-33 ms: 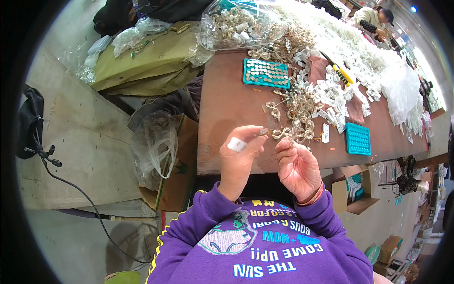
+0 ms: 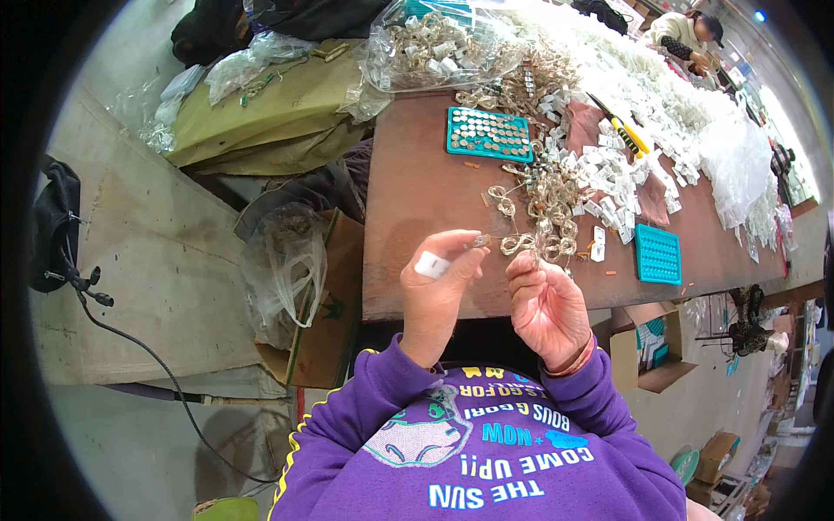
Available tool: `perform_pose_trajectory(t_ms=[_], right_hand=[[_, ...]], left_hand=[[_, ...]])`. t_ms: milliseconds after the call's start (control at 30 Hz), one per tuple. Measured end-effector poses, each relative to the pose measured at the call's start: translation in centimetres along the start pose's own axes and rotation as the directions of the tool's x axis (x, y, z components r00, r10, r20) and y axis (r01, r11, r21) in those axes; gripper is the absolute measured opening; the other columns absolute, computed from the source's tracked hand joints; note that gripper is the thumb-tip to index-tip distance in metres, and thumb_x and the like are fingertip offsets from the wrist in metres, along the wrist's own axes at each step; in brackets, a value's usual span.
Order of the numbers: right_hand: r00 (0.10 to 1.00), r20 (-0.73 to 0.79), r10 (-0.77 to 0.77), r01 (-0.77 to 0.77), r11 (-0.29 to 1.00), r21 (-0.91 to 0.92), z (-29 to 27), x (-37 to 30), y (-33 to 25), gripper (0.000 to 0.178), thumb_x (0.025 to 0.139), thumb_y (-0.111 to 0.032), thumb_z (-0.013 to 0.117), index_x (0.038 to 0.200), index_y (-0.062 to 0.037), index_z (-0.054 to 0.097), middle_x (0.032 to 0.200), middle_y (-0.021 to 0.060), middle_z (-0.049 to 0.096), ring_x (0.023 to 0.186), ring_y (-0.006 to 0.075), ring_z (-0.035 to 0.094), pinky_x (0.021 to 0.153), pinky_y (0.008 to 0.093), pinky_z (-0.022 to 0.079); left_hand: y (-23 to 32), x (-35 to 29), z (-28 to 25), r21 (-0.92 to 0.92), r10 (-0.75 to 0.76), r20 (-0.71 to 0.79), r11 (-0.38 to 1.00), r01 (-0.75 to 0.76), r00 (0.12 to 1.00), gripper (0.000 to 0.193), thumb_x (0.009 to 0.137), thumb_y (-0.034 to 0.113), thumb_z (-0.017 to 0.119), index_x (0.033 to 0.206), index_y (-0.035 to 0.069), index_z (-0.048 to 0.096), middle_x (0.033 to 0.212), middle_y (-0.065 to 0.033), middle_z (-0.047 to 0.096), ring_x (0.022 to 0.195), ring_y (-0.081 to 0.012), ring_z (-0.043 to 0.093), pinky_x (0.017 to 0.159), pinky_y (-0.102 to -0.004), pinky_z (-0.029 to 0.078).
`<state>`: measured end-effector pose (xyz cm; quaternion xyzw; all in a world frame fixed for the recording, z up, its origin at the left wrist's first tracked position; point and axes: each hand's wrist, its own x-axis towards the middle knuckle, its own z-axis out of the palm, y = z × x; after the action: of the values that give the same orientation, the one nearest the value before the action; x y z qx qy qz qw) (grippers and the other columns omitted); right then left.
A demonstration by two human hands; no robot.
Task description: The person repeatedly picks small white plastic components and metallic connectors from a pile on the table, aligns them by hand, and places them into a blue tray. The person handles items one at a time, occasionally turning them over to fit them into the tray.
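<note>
Above the near edge of the brown table, my left hand (image 2: 437, 300) pinches a small metallic-looking piece (image 2: 481, 240) between thumb and fingertips; its exact kind is too small to tell. A white plastic case (image 2: 432, 265) is tucked in the same hand. A thin wire runs from the pinched piece toward a coil of wire (image 2: 519, 244). Close by on the right, my right hand (image 2: 549, 306) has its fingers closed on that coil, which partly overlaps the heap of coiled wires (image 2: 552, 195) behind it.
A teal tray of round silver cells (image 2: 489, 135) lies farther back, and another teal tray (image 2: 658, 254) sits to the right. Yellow-black pliers (image 2: 630, 137) rest among piled white cases (image 2: 604, 178). A cardboard box (image 2: 334, 295) stands left of the table. Another person (image 2: 686, 35) works far right.
My left hand has shifted very slightly leftward with the pinched piece. My right hand looks the same.
</note>
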<state>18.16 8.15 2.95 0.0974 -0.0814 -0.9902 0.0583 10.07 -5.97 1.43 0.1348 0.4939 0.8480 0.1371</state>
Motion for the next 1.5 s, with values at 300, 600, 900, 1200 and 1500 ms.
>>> perform_pose_trajectory(t_ms=[300,600,900,1200,1500], right_hand=[[0.807,0.329,-0.491,0.403,0.049,-0.914,2.6,0.3,-0.9,0.042,0.100,-0.027,0.043,0.132,0.0005,0.045,0.132,0.0187,0.053,0.124,0.0298,0.051,0.106,0.0448,0.038],[0.951,0.217,-0.218,0.147,-0.298,-0.943,4.1,0.6,-1.3,0.016,0.095,-0.013,0.061,0.100,0.0020,0.065,0.091,0.0018,0.067,0.083,0.0074,0.063,0.074,0.0230,0.049],[0.999,-0.038,-0.009,-0.035,0.219,-0.975,3.2,0.6,-2.5,0.020,0.094,-0.020,0.062,0.100,0.0001,0.064,0.088,0.0058,0.068,0.083,0.0101,0.064,0.074,0.0230,0.049],[0.674,0.728,-0.126,0.243,-0.893,-0.379,3.8,0.4,-0.6,0.028,0.074,-0.006,0.075,0.099,-0.0053,0.066,0.092,0.0112,0.066,0.091,0.0293,0.063,0.079,0.0391,0.050],[0.583,0.804,-0.116,0.347,-0.859,-0.376,2.4,1.4,-0.2,0.023,0.075,0.003,0.071,0.097,-0.0047,0.068,0.084,0.0098,0.066,0.074,0.0255,0.066,0.064,0.0322,0.053]], left_hand=[[2.2,1.1,-1.1,0.572,0.383,0.188,0.706,-0.418,0.904,0.019,0.078,-0.004,0.072,0.096,0.002,0.070,0.087,-0.0086,0.066,0.077,-0.0157,0.065,0.067,-0.0274,0.052],[2.8,1.4,-0.5,0.519,0.280,0.321,0.747,-0.415,0.905,0.019,0.080,-0.006,0.069,0.098,0.000,0.071,0.094,-0.0082,0.068,0.082,-0.0135,0.062,0.072,-0.0250,0.050],[2.2,1.9,-0.8,0.248,0.054,0.320,0.959,-0.139,0.946,0.018,0.088,0.000,0.066,0.105,-0.005,0.067,0.090,-0.0079,0.068,0.076,-0.0114,0.062,0.068,-0.0230,0.050],[2.1,1.4,0.6,0.298,-0.094,0.093,0.952,0.063,0.991,0.013,0.087,0.001,0.069,0.099,-0.004,0.067,0.092,-0.0068,0.069,0.077,-0.0094,0.062,0.070,-0.0220,0.050],[1.2,1.4,0.3,0.129,-0.190,0.193,0.977,0.167,0.962,0.009,0.089,0.006,0.068,0.095,-0.001,0.068,0.084,-0.0025,0.068,0.075,-0.0072,0.060,0.069,-0.0211,0.048]])
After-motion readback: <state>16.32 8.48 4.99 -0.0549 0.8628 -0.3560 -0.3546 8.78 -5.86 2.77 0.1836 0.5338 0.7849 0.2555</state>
